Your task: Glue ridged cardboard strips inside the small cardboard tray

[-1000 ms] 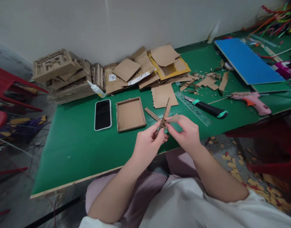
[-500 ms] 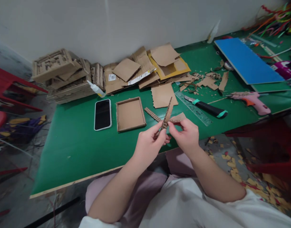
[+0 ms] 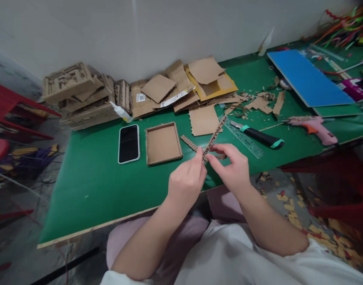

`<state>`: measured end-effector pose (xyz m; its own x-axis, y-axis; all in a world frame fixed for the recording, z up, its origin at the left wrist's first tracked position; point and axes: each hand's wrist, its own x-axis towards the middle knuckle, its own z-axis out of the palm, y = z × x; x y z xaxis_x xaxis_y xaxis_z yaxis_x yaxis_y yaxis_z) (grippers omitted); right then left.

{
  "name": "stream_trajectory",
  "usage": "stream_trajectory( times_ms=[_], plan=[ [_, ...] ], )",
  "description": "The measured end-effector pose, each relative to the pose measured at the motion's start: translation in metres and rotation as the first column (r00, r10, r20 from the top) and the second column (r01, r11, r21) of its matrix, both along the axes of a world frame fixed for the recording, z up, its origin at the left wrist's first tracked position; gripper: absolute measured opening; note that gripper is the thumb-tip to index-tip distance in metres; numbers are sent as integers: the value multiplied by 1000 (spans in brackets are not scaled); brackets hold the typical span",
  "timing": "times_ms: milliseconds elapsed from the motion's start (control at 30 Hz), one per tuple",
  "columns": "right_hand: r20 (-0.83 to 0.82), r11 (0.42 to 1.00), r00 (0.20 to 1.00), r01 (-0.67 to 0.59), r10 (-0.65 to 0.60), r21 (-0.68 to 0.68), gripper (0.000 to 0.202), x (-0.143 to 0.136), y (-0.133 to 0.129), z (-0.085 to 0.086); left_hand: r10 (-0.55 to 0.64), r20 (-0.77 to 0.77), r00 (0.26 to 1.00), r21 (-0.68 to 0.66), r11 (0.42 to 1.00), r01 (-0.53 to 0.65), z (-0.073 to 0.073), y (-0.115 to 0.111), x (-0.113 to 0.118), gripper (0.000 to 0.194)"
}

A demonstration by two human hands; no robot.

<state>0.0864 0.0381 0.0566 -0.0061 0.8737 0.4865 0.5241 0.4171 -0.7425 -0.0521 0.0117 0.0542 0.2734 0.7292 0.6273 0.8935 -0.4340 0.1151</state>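
Note:
Between my two hands is a narrow corrugated cardboard strip (image 3: 216, 133), slanting up and to the right above the green table. My left hand (image 3: 188, 176) is closed on its lower end. My right hand (image 3: 233, 164) pinches at the same end with thumb and finger, and a bit of cardboard shows under its fingers. A second ridged cardboard strip (image 3: 188, 143) lies just beyond my left fingertips. Left of my hands sits a shallow cardboard tray (image 3: 164, 144) with low walls. Beyond the strip lies a flat cardboard piece (image 3: 203, 120).
A phone (image 3: 129, 144) and a glue bottle (image 3: 121, 112) are at the left, by stacked cardboard frames (image 3: 77, 93). On the right lie a utility knife (image 3: 258, 135), a clear ruler (image 3: 245, 139), a pink glue gun (image 3: 313, 127), cardboard scraps (image 3: 263, 102) and a blue board (image 3: 309, 77).
The held strip has turned, its top leaning further right. My left hand has rolled over, back upward. The cardboard flap by my right fingers is now mostly hidden.

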Motion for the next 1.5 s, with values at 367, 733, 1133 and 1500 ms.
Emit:
stream_trajectory(
  times_ms=[367, 733, 1133, 1500],
  plan=[
    [-17, 999, 999, -37, 36, -24, 15, -2, 1, -4, -40, 74, 996, -79, 996, 46, -3, 0, 2, 39],
    [10, 1000, 1000, -6, 6, 7, 14, -5, 2, -3, -60, 66, 996, -60, 996, 64, -3, 1, 3, 40],
    [106, 999, 994, 9, -5, -40, 11, -8, 4, -4, -56, 67, 996, -96, 993, 63, -4, 0, 5, 36],
    [319, 998, 946, -63, 63, -8, 10, 4, 9, -2, -53, 214, 975, -240, 965, 105, 0, 2, 5, 35]
  ],
)
